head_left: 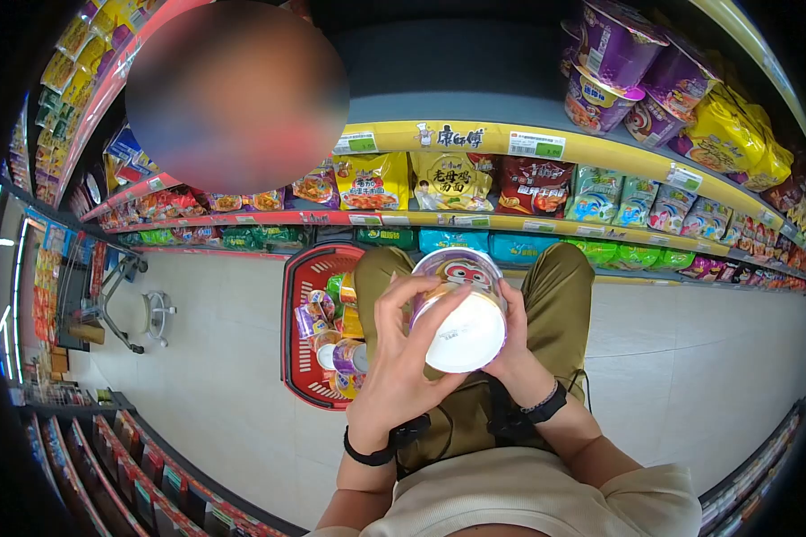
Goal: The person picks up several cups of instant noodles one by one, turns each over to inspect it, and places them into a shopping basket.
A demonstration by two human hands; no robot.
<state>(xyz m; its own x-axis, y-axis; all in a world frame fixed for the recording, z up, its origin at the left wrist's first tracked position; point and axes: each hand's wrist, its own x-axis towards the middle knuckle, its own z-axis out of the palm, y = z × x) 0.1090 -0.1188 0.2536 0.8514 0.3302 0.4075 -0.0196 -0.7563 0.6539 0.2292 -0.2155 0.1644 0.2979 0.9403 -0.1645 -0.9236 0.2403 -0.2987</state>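
Note:
Above my lap I hold an instant noodle cup (466, 333), tipped so that its white round base faces me. Purple and a cartoon face show on its side. My left hand (410, 336) wraps the cup from the left, fingers over its upper side. From the right, my right hand (513, 336) grips it, with part of the palm and fingers hidden behind. Left of my knee, a red shopping basket (289, 331) stands on the floor, holding several cups and colourful packets.
Ahead, a yellow-edged shelf (394, 136) carries stacked purple noodle cups (600, 98) at the right. Lower shelves hold bagged noodles (457, 183). A wheeled metal frame (116, 286) stands on the floor at left. A blurred round patch covers the upper left.

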